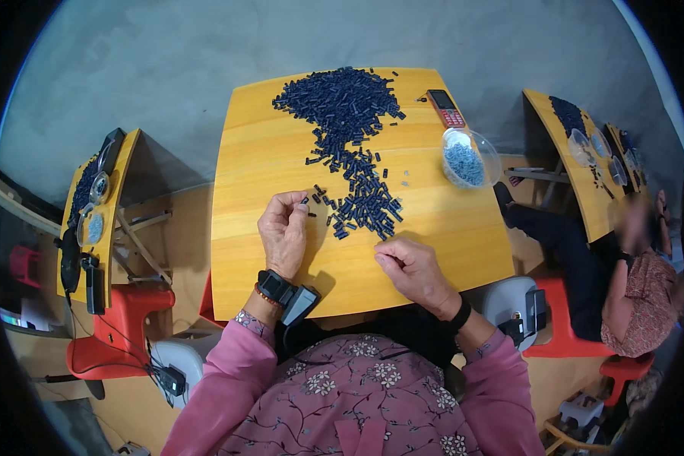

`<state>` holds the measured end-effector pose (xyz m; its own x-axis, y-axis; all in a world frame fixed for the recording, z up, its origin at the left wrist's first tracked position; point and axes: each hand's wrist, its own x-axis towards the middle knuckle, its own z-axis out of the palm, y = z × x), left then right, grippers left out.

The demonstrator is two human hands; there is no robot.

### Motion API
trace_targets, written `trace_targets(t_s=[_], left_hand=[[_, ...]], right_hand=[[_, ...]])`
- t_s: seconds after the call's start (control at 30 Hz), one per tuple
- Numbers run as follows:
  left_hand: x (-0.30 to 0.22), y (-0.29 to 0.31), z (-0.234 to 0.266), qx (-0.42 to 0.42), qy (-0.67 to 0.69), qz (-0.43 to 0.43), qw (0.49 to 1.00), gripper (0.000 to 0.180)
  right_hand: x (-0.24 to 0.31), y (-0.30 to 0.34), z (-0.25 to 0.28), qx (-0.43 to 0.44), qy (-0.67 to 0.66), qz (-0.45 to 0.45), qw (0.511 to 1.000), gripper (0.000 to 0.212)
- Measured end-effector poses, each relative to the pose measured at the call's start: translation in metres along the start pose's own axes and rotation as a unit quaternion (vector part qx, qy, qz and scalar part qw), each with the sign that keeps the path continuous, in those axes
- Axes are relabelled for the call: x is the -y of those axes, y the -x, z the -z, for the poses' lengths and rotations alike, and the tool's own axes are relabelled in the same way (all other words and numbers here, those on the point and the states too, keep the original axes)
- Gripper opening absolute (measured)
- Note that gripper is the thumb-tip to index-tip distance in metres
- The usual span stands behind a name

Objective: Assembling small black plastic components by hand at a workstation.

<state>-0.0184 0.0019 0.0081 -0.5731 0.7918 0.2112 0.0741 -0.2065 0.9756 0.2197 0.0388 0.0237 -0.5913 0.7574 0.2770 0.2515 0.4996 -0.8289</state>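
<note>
A heap of small black plastic pieces [342, 99] spreads from the far side of the yellow wooden table [254, 152] down toward its middle. Between thumb and forefinger, my left hand [285, 232] pinches one small black piece [305, 201], just left of the heap's near end. A few loose pieces lie by those fingertips. My right hand [414, 272] is closed near the table's front, right of and below the heap's near end, apart from it. Whatever its fingertips hold, if anything, is too small or hidden to make out.
At the right stands a clear plastic tub [467, 163] of small grey-blue parts, with a red keypad phone [446, 109] beyond it. A few tiny parts [405, 178] lie loose nearby. Similar tables flank mine; a person [638, 296] sits at the right one. Red stools [114, 334] stand around.
</note>
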Motion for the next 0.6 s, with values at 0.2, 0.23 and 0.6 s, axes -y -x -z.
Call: trace_targets(t_s=[0.2, 0.23, 0.6], left_hand=[[0.008, -0.002, 0.007, -0.003, 0.047, 0.017, 0.999, 0.011], [0.009, -0.002, 0.007, -0.001, 0.05, 0.017, 0.999, 0.011], [0.011, -0.005, 0.01, -0.045, 0.129, 0.047, 0.99, 0.007]], right_hand=[[-0.003, 0.003, -0.001, 0.017, -0.057, -0.042, 0.997, 0.01], [-0.006, 0.004, -0.001, 0.025, -0.087, -0.07, 0.993, 0.011], [-0.022, -0.05, 0.048, -0.077, -0.066, -0.182, 0.978, 0.015]])
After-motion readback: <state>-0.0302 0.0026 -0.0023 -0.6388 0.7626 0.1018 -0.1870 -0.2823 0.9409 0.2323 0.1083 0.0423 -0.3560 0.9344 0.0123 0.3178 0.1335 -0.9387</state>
